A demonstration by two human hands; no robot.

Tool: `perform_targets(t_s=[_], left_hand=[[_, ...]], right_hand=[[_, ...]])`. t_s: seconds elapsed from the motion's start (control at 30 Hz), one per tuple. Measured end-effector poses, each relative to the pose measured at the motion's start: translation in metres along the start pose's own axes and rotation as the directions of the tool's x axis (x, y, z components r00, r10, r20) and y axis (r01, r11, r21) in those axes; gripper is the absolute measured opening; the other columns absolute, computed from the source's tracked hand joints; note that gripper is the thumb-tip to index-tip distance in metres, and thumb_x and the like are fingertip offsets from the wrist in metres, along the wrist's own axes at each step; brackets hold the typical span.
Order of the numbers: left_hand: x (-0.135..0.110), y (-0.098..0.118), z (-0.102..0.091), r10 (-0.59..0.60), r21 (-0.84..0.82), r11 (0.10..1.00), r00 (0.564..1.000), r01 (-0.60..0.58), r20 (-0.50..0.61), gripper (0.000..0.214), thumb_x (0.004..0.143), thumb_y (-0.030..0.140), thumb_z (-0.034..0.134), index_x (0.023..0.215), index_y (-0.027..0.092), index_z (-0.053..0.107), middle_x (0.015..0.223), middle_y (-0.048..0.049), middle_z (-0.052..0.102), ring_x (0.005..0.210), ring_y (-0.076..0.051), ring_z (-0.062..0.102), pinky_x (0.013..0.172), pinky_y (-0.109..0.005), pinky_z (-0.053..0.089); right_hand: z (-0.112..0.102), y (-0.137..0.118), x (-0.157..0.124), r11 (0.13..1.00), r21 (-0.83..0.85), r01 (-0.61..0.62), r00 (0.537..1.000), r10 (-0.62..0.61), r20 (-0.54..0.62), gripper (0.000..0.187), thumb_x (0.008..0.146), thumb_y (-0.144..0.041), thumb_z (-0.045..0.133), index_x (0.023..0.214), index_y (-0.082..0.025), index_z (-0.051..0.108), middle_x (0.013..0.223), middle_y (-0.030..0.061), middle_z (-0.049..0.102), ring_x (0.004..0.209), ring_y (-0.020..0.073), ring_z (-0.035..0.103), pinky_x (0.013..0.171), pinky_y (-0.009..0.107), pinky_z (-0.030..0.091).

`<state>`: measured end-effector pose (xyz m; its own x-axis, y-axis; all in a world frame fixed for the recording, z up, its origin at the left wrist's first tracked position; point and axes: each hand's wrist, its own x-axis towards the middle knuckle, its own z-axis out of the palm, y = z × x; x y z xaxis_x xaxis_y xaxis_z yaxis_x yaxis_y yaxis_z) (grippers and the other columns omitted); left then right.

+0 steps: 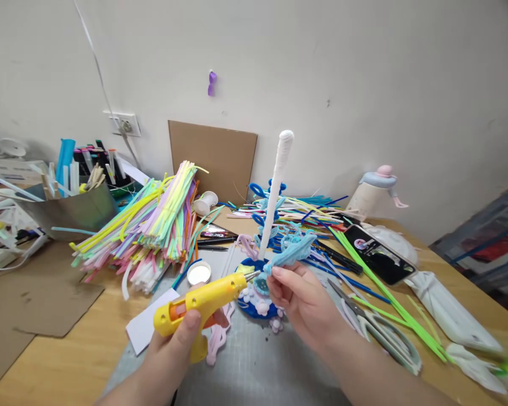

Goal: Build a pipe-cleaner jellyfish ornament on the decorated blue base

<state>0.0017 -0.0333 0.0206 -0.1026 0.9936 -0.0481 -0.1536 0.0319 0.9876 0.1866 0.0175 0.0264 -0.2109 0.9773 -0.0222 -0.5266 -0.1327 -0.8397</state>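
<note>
Item 1: blue twist [290, 252], fuzzy pale-blue pipe cleaner wound into a lumpy curl. We pinch its lower end between the fingertips of our right hand [300, 299], closed on it, just above the mat.

Item 2: glue gun [203, 304], yellow hard plastic with an orange trigger and a metal nozzle. Our left hand [180, 344] is wrapped tight around its grip. The nozzle tip sits right at the twist's lower end; we cannot tell whether it touches.

Item 3: base [254, 307], a round dark-blue disc edged with small pale puffs, directly beyond both hands. A tall white wrapped stem [277, 186] rises from it, leaning slightly right.

Item 4: mat [254, 361], grey and flat, under both hands.

Item 5: scissors [376, 330], pale handles, lying just right of the right wrist.

Item 6: green stems [385, 299], long, thin and straight, past the scissors.

Item 7: phone [375, 254], black slab, further right.

Item 8: bundle [152, 225], pastel stems heaped thick, beyond the left hand.

Item 9: lid [198, 273], small shiny round, just beyond the gun.
</note>
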Motion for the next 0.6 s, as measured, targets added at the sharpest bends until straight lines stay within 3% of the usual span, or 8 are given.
perform_targets(t_s=[0.37, 0.6], left_hand=[[0.0029, 0.0020, 0.0007, 0.043, 0.055, 0.997, 0.994, -0.049, 0.101, 0.050, 0.066, 0.069, 0.053, 0.062, 0.019, 0.062, 0.055, -0.0038, 0.057, 0.053, -0.017, 0.052, 0.049, -0.026, 0.043], [0.0001, 0.0070, 0.0044, 0.000, 0.035, 0.999, 0.997, -0.003, 0.077, 0.051, 0.065, 0.068, 0.054, 0.058, 0.018, 0.058, 0.053, -0.0002, 0.052, 0.043, -0.010, 0.044, 0.044, -0.023, 0.039]], right_hand=[[0.0075, -0.0051, -0.0059, 0.999, -0.051, 0.009, 1.000, -0.011, -0.022, 0.013, 0.065, -0.026, 0.070, 0.064, -0.018, 0.059, 0.051, -0.0049, 0.039, 0.046, 0.0072, 0.027, 0.043, 0.022, 0.019], [0.0084, -0.0061, -0.0054, 0.998, -0.060, 0.024, 1.000, -0.024, -0.006, 0.013, 0.065, -0.026, 0.070, 0.065, -0.019, 0.060, 0.051, -0.0050, 0.039, 0.046, 0.0071, 0.026, 0.043, 0.023, 0.017]])
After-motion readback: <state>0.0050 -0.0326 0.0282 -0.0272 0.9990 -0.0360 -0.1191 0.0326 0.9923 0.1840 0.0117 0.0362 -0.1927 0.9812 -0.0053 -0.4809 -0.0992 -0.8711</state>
